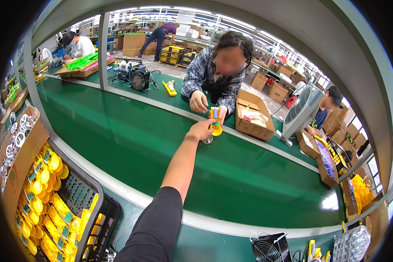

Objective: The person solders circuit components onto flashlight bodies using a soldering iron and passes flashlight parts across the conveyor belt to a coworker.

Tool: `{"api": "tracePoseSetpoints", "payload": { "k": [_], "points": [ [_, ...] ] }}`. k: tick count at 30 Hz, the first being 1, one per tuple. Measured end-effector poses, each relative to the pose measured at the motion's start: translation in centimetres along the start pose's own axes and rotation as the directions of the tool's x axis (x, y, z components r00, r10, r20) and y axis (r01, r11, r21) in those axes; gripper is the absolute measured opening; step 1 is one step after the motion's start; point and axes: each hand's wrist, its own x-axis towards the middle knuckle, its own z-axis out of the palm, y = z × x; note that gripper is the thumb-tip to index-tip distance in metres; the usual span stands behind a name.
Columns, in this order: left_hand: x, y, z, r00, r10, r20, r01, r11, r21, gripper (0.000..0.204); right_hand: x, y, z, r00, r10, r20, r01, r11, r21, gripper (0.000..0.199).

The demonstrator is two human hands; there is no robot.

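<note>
My left hand (201,129) reaches across the green conveyor belt, its fingers closed on the lower part of a yellow plastic housing (216,129). A small green circuit board and a blue cylinder show in the housing. A co-worker opposite holds its upper end with one hand (222,114); the person's other hand (198,101) is just left of it, apart from it. Right below my fingers is a round silvery disc (207,139); whether it is attached to the housing I cannot tell. My right hand is out of view.
A black crate (101,198) of similar yellow housings (43,174) stands at my left, beside a carton of silvery discs (19,139). Metal posts (104,52) frame the belt (131,144). Across it are an open carton (253,126) and a grey fan (302,109). A black fan (270,249) lies near me.
</note>
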Motion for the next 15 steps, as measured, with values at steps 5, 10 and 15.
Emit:
{"api": "tracePoseSetpoints", "payload": {
  "k": [5,10,15],
  "points": [
    [-0.9,0.4,-1.0,0.996,-0.081,0.044,0.08,0.997,0.019,0.045,0.5,-0.7,0.4,0.927,-0.357,0.11,0.373,0.859,-0.35,0.036],
    [-0.8,0.3,-1.0,0.997,-0.08,0.023,0.08,0.997,-0.002,0.045,0.4,-0.3,0.3,0.997,0.075,0.006,-0.075,0.97,0.232,0.033],
    [-0.5,0.4,-0.9,0.998,-0.062,-0.016,0.063,0.998,0.017,0.048,0.3,0.0,-0.1,0.985,0.163,-0.052,-0.145,0.958,0.248,0.031]
  ]
}}
